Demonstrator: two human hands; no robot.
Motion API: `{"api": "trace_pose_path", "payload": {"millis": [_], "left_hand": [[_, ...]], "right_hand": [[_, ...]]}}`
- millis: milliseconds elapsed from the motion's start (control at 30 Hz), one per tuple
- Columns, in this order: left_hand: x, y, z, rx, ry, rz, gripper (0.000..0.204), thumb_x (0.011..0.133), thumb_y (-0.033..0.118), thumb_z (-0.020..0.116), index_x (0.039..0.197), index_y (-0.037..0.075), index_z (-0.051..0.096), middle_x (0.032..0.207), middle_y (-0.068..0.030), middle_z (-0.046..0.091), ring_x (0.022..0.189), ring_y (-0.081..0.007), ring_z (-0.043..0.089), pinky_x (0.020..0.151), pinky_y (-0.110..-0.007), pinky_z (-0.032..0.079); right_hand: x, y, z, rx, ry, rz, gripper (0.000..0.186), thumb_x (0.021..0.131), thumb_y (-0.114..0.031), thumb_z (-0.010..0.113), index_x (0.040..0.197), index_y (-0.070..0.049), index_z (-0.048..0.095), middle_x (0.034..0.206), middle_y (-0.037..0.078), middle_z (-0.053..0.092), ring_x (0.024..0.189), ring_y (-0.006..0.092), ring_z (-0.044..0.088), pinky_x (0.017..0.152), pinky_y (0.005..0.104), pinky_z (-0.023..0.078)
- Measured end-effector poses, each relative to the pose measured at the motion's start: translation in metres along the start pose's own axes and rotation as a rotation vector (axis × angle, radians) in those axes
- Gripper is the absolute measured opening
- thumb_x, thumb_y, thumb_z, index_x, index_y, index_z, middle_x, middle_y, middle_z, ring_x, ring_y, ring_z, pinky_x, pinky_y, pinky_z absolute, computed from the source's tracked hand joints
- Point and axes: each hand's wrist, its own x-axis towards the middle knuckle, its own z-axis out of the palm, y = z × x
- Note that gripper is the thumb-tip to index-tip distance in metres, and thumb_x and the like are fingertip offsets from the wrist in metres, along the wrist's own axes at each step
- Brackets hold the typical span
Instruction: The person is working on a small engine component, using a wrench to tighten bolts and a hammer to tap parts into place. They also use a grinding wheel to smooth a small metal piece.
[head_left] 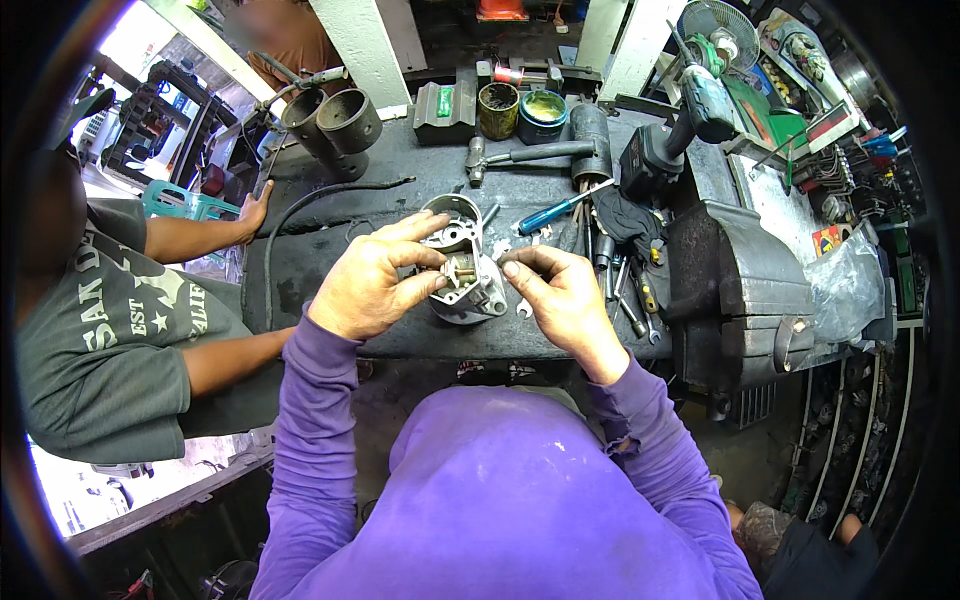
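An open silver metal housing point(484, 300), with a round rim at its far end and studs inside, stands on the dark bench before me. My left hand point(375, 280) reaches over its left side, thumb and forefinger closed on a small brass-coloured metal part point(458, 271) in the opening. At the housing's right edge, my right hand point(562, 300) has its thumb and forefinger pinched together. Whatever lies between those fingertips is too small to make out. Just below the right fingertips is the end of a small wrench point(524, 308).
A hammer point(530, 154), blue screwdriver point(565, 206), dark cloth point(630, 218) and cordless driver point(690, 115) lie beyond and right. Metal cylinders point(348, 118) and cans point(499, 110) stand behind. A black casing point(735, 290) fills the right side. A person's hand point(258, 208) rests on the bench's left.
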Motion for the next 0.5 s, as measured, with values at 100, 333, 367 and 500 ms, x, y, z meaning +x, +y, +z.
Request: {"api": "trace_pose_path", "payload": {"millis": [100,333,367,500], "left_hand": [[0.0,0.004,-0.008,-0.106,0.042,-0.033,0.026,0.083,0.004,0.083,0.107,-0.003,0.079,0.144,-0.0239,0.067,0.134,-0.0383,0.065,0.112,-0.042,0.05],[-0.004,0.052,-0.022,-0.168,0.196,0.129,0.029,0.083,0.009,0.083,0.109,-0.002,0.079,0.138,-0.0265,0.069,0.125,-0.0394,0.07,0.108,-0.043,0.053],[-0.004,0.061,-0.014,-0.195,0.212,0.132,0.029,0.083,0.01,0.083,0.109,-0.001,0.079,0.136,-0.0264,0.07,0.124,-0.0395,0.07,0.106,-0.044,0.054],[-0.002,0.092,0.026,-0.238,0.276,0.132,0.029,0.083,0.007,0.082,0.11,-0.002,0.077,0.122,-0.0214,0.074,0.11,-0.0349,0.074,0.096,-0.04,0.059]], "right_hand": [[-0.001,-0.011,-0.001,-0.01,0.017,0.004,0.024,0.102,-0.015,0.072,0.115,0.005,0.075,0.097,0.01,0.078,0.086,0.0125,0.068,0.079,0.0312,0.055],[-0.025,-0.07,-0.014,-0.063,-0.119,-0.189,0.06,0.09,-0.023,0.086,0.14,0.001,0.062,0.084,-0.001,0.056,0.077,0.008,0.052,0.071,0.0256,0.045],[-0.031,-0.076,-0.018,-0.047,-0.189,-0.151,0.069,0.087,-0.028,0.09,0.143,0.0,0.059,0.083,-0.002,0.053,0.076,0.0078,0.049,0.069,0.0252,0.043],[-0.044,-0.067,-0.021,0.017,-0.137,-0.188,0.066,0.084,-0.024,0.092,0.138,-0.002,0.061,0.081,-0.002,0.05,0.072,0.0086,0.047,0.065,0.0271,0.043]]}}
